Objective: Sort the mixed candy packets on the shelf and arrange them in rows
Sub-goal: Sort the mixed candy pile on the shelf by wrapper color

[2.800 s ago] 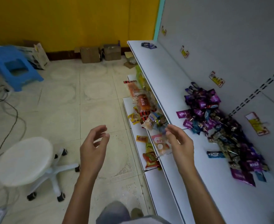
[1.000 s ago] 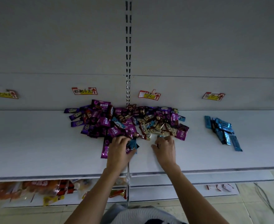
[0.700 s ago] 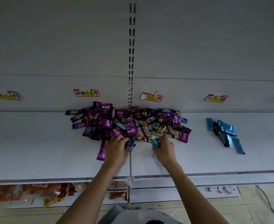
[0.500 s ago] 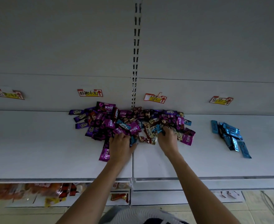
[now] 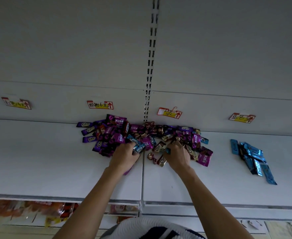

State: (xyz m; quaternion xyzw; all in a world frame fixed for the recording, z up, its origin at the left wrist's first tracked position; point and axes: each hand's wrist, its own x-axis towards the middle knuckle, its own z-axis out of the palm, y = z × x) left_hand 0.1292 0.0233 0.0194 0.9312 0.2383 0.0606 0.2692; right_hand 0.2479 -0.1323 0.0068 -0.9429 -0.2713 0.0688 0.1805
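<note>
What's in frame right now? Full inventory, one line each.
shelf: one, white, spans the frame.
mixed candy pile: one heap, mostly purple with brown, gold and blue, shelf centre against the back panel.
blue packet group: several, blue, shelf right, apart from the pile.
price tags: four, red and yellow, on the back panel.
slotted upright: one, white, centre of the back panel.
snack bags: several, orange, blurred, lower shelf at left.
left hand: grips a blue packet bunch at the pile's front edge.
right hand: fingers curled in the pile, pinching a small blue packet.
</note>
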